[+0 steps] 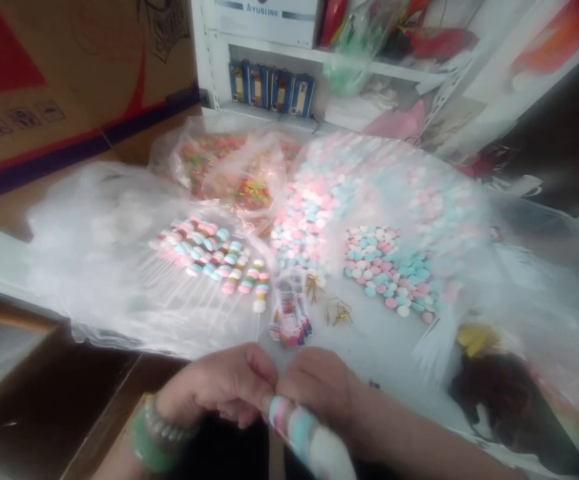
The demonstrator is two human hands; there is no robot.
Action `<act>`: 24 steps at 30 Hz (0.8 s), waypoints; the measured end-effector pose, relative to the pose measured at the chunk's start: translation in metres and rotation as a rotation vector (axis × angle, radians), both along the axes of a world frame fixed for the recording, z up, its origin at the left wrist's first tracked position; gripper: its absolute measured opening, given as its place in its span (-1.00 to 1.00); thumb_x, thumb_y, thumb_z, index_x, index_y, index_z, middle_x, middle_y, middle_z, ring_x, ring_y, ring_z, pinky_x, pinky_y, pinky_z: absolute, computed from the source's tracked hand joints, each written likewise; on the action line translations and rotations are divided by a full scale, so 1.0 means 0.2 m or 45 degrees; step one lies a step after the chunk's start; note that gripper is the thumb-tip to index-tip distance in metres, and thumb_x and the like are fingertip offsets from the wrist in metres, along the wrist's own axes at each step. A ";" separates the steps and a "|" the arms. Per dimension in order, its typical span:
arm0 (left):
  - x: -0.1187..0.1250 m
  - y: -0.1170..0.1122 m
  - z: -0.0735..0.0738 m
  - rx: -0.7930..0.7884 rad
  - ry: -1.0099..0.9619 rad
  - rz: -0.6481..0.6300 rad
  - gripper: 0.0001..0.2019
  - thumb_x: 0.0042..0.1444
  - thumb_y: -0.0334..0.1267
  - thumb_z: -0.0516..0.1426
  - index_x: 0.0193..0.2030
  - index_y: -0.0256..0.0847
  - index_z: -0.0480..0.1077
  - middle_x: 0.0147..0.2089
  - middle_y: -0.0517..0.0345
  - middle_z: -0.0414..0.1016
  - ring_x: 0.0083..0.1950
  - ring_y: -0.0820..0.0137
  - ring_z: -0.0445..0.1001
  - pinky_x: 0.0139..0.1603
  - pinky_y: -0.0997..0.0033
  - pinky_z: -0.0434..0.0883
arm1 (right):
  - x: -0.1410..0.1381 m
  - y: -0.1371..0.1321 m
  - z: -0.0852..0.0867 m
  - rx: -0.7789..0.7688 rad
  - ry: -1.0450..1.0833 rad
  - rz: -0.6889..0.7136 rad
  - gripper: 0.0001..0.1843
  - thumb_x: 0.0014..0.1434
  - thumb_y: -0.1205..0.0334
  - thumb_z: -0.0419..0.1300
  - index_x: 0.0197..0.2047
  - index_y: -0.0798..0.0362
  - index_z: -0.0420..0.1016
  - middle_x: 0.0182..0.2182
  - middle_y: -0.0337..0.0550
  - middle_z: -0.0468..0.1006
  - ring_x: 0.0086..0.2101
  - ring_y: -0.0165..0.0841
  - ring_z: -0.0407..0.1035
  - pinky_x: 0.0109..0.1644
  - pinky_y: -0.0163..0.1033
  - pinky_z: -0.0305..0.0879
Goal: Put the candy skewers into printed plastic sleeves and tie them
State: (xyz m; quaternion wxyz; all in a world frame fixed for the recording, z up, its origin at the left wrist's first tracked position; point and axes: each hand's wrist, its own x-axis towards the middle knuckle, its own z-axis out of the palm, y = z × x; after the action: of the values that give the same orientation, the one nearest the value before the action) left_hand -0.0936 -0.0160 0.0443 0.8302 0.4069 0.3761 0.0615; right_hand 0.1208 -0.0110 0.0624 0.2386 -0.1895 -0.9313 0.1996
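Observation:
My left hand (pixel 227 383) and my right hand (pixel 322 383) meet at the near edge of the table, fingers closed. From between them a candy skewer (pixel 302 430) in pink, blue and white pieces points down toward me, blurred. Both hands grip around its upper end, where my fingers hide what they pinch. Just beyond lie printed cards (pixel 290 310) and gold twist ties (pixel 339 312). To the left, finished-looking candy skewers (pixel 209 243) rest in rows with their white sticks toward me. A jade-green bangle (pixel 152 440) and a beaded bracelet circle my left wrist.
Loose pastel candies (pixel 389 267) spill from a large clear bag (pixel 369 167). Bags of orange and green candies (pixel 254 190) lie at the back. White plastic bags (pixel 99 207) spread at left, beside a big carton (pixel 84 80). White shelves (pixel 269 113) stand behind; a dark object (pixel 509 400) is at right.

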 end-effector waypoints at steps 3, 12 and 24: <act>-0.03 0.02 0.15 0.448 0.313 0.011 -0.88 -0.04 -0.30 0.25 -0.55 -0.20 0.48 -0.63 0.27 0.31 -0.61 0.50 0.15 -0.60 0.47 0.02 | -0.04 0.03 0.08 0.639 -0.124 0.142 -0.74 0.26 0.42 0.08 -0.45 0.08 0.44 -0.57 -0.19 0.43 -0.54 -0.36 0.24 -0.38 -0.18 0.23; 0.18 -0.08 0.10 1.375 0.852 1.464 -0.91 0.20 -0.28 0.10 -0.27 -0.14 0.44 -0.40 0.11 0.45 -0.40 0.31 0.38 -0.31 0.35 0.30 | -0.37 0.23 0.07 -0.328 0.340 -0.586 -0.75 0.19 0.36 0.02 -0.51 0.05 0.36 -0.65 -0.25 0.34 -0.59 -0.41 0.20 -0.51 -0.28 0.09; -0.07 -0.22 -0.16 -0.068 -0.448 0.663 -0.37 0.05 0.32 0.13 -0.15 -0.31 0.48 -0.41 0.05 0.50 -0.57 0.43 0.36 -0.59 0.46 0.26 | -0.22 0.15 -0.18 -0.618 0.271 -0.382 -0.78 0.10 0.17 0.27 -0.53 0.00 0.41 -0.59 -0.21 0.38 -0.46 -0.34 0.30 -0.30 -0.23 0.23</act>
State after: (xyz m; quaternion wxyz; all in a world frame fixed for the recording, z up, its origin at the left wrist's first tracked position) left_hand -0.1079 -0.0597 0.0116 0.8492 0.2581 0.3197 0.3318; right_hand 0.0773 0.0182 0.0269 0.3093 -0.3544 -0.7878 0.3977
